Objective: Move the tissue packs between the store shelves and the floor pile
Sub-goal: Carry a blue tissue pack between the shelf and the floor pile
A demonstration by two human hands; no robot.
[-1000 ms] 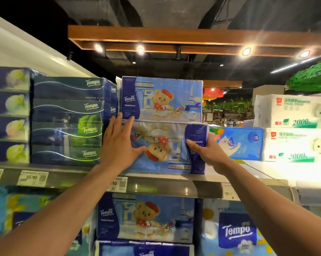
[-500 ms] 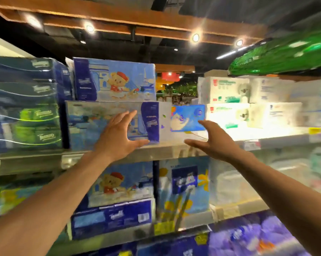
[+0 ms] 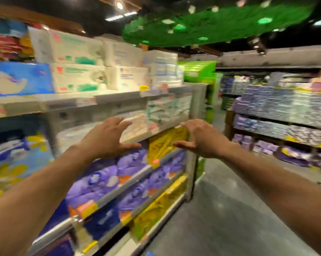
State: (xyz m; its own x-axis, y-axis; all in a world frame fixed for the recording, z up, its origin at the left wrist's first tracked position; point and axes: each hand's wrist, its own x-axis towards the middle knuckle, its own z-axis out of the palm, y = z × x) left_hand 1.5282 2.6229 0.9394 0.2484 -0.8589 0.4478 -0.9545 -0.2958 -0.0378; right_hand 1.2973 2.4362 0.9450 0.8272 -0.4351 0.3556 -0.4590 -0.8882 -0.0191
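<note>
Head view, heavy motion blur, so details are soft.

Left hand (image 3: 109, 138) and right hand (image 3: 199, 140) are both raised in the air in front of the shelf unit (image 3: 119, 97). Fingers are spread and slightly hooked, thumbs pointing in toward each other. There's nothing between them, and neither touches a pack or a shelf edge.

Task items are all on shelves:
- White packs (image 3: 76, 78) are stacked along the top shelf.
- Yellow packs (image 3: 165, 143) sit at the right end of a middle shelf.
- Purple packs (image 3: 108, 179) fill the lower shelves.
- The floor pile is not in frame.

My read: empty-handed and lining up the next pick. To do it well:
- Steady the view first and commit to one pack.
- Clamp it by its two short ends with flat palms.
- Lift it clear of the shelf's front lip before pulling out.
- The film wrap probably gives, so squeeze lightly and don't drag the neighbours.

Room:
- Grey floor (image 3: 220, 209) runs down the aisle.
- Second shelving (image 3: 278, 111) across the aisle on the right is loaded with purple and pale packs.
- Price tags (image 3: 144, 87) sit on the shelf front edges.
- Overhead are a green canopy (image 3: 211, 21) and a spotlight (image 3: 119, 5).
</note>
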